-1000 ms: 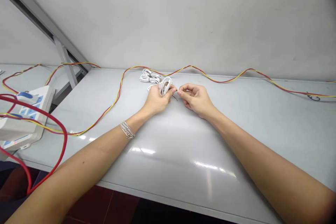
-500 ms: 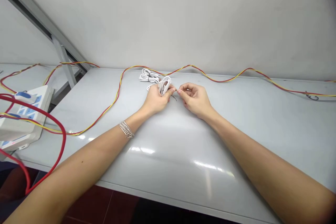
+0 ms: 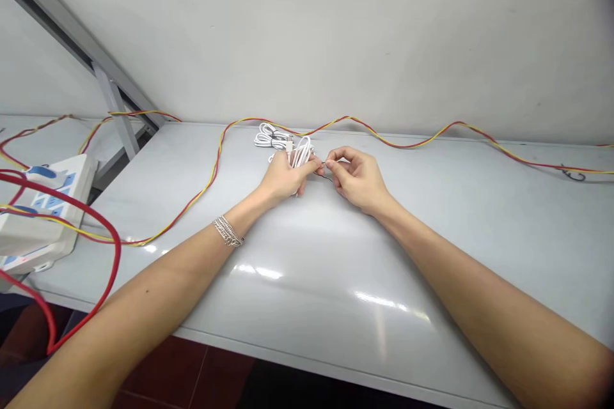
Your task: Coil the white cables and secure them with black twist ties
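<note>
One tied coil [image 3: 268,136] lies past the left hand [image 3: 284,177], fingers gripping a cable [image 3: 302,152]; right hand [image 3: 359,182] pinches a tie [image 3: 325,176] beside them, seemingly unfastened.

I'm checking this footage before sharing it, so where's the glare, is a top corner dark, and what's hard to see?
Head view: white glare streaks on the glossy tabletop; head view: darkened top right corner; head view: the thin dark wire between left hand and right hand is too fine to make out clearly.
</note>
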`<control>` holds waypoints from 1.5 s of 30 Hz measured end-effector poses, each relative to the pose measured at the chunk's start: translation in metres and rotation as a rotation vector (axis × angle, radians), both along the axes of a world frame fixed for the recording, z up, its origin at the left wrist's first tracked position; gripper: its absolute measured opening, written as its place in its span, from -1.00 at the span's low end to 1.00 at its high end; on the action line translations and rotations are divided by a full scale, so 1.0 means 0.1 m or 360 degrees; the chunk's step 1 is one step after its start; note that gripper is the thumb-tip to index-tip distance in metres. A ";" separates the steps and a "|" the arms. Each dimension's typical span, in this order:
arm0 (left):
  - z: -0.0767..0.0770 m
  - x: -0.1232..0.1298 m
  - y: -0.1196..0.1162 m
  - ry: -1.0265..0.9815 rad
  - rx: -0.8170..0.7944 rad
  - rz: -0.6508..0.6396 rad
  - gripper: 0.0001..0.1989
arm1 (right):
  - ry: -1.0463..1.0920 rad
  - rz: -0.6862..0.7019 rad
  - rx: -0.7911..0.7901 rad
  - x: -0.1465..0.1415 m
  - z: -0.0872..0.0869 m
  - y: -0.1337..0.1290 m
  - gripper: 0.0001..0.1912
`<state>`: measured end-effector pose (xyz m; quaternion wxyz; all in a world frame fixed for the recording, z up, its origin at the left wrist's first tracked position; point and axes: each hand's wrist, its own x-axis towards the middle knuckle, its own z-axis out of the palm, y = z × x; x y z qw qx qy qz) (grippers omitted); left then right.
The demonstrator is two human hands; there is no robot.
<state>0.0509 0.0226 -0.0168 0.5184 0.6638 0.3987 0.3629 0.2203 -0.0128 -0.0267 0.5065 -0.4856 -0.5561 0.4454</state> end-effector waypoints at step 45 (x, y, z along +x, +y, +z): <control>0.02 0.00 0.03 -0.0361 -0.0368 -0.0148 -0.75 | 0.0196 0.0297 -0.0091 0.05 0.04 0.02 -0.51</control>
